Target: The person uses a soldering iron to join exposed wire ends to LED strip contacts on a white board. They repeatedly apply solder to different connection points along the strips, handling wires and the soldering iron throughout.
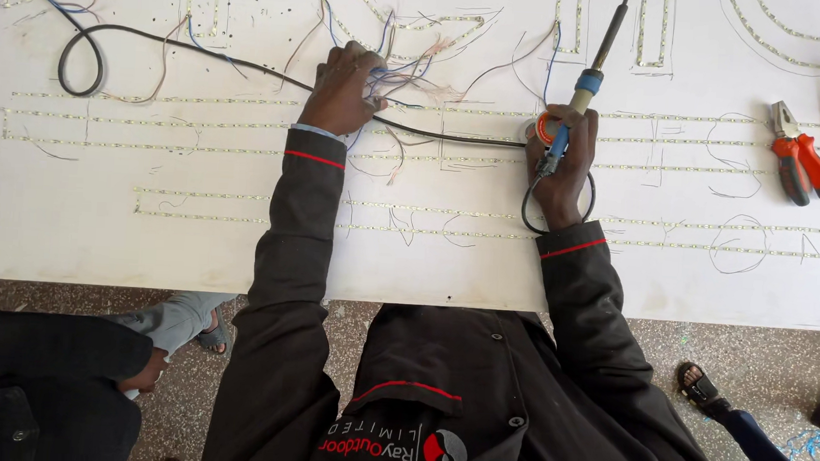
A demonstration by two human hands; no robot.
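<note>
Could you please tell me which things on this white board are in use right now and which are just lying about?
In use: soldering iron in the right hand; thin wires under the left hand; light strips; black cable.
Lying about: red pliers, untouched at the right.

black cable (250,66) crossing board, pliers (797,162) far right

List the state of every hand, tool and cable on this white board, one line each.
Left hand: closed in a grip on a bundle of thin coloured wires.
Right hand: closed around the blue-handled soldering iron, tip pointing away from the person.
Red-handled pliers: lying untouched, far right.
Black cable: looped at left, running under the left hand.
LED strips: flat on the board, unlit.
</note>
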